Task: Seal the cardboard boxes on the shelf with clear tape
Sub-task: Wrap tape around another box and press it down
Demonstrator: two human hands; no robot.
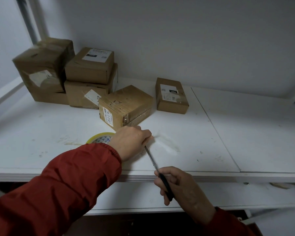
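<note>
A roll of clear tape (pixel 100 137) with a yellowish rim lies flat on the white shelf (pixel 211 142), partly hidden under my left hand (pixel 131 142). My left hand rests over the roll with its fingers pinched shut at the right, where a faint strip of clear tape seems to stretch out. My right hand (pixel 179 186) grips black-handled scissors (pixel 157 171), whose blades point up-left toward the left fingertips. A square cardboard box (pixel 126 106) stands just behind my left hand. A smaller labelled box (pixel 171 96) lies to its right.
Several more cardboard boxes (pixel 71 74) are stacked at the back left against the white wall. A seam (pixel 215 128) splits the shelf board on the right. A lower white shelf (pixel 228 195) runs beneath the front edge.
</note>
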